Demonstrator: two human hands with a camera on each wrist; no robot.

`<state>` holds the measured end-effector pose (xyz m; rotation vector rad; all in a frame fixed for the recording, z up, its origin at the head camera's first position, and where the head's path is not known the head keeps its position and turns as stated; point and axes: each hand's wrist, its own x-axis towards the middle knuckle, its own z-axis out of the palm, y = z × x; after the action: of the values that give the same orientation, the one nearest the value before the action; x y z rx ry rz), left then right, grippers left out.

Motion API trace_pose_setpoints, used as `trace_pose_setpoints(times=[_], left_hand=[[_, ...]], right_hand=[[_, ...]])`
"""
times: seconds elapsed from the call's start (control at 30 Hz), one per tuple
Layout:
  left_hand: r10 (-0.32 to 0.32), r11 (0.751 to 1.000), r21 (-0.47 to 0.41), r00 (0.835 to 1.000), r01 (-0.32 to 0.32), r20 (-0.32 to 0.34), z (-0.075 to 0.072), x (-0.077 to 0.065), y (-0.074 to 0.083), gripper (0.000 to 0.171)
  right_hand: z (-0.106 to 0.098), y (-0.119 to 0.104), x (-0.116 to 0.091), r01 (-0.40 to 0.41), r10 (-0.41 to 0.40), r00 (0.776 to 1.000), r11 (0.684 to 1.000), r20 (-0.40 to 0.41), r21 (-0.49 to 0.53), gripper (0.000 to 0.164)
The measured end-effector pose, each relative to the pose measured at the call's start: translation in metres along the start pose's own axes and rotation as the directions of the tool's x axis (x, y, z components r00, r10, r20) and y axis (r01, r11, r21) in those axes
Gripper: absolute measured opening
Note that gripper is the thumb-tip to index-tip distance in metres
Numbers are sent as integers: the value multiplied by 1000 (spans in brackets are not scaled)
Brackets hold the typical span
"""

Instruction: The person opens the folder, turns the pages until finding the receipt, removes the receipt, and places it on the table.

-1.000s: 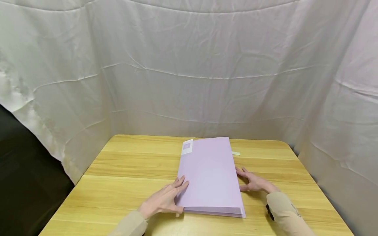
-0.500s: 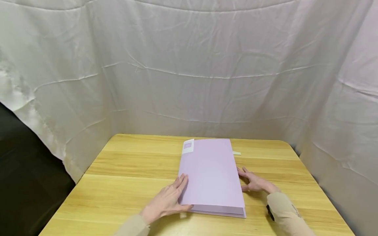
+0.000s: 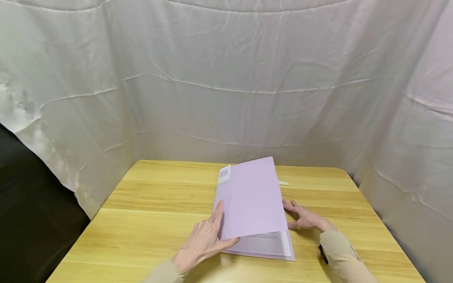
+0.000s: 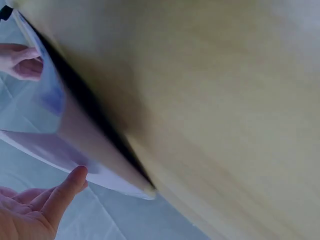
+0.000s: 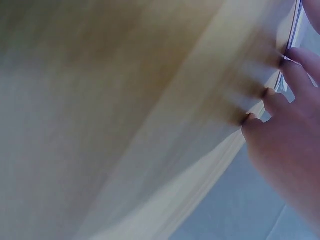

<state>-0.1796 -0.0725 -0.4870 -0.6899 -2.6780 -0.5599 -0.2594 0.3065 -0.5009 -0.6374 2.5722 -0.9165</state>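
Note:
A lilac folder lies on the wooden table, its front cover tilted up. Under the raised cover shows a printed sheet at the lower end. My left hand is at the folder's lower left corner, its straight index finger along the spine side and its thumb at the cover's bottom edge. In the left wrist view that thumb overlaps the cover. My right hand rests on the table with fingers spread, fingertips right at the folder's right edge.
A small pale strip sticks out beyond the folder's upper right side. The wooden table ends at a grey-white curtain behind and at both sides. A dark area lies beyond the left edge.
The folder's cover has risen from lying nearly flat, baring the printed sheet. My left hand has shifted slightly right, its thumb further along the bottom edge. The right hand stays nearly still.

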Motion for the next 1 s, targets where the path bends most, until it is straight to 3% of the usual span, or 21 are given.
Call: trace_pose_setpoints(times=[0.5, 0.83, 1.0], left_hand=[[-6, 996, -94, 992, -6, -126, -23, 8, 13, 111], [-35, 981, -192, 976, -7, -216, -40, 13, 16, 103], [3, 971, -226, 953, -75, -302, -46, 15, 15, 97]], right_hand=[[1, -2, 0, -20, 20, 1000, 999, 2, -26, 88], [1, -4, -2, -29, 29, 1000, 1000, 8, -4, 90], [1, -4, -2, -35, 35, 999, 999, 5, 2, 91]])
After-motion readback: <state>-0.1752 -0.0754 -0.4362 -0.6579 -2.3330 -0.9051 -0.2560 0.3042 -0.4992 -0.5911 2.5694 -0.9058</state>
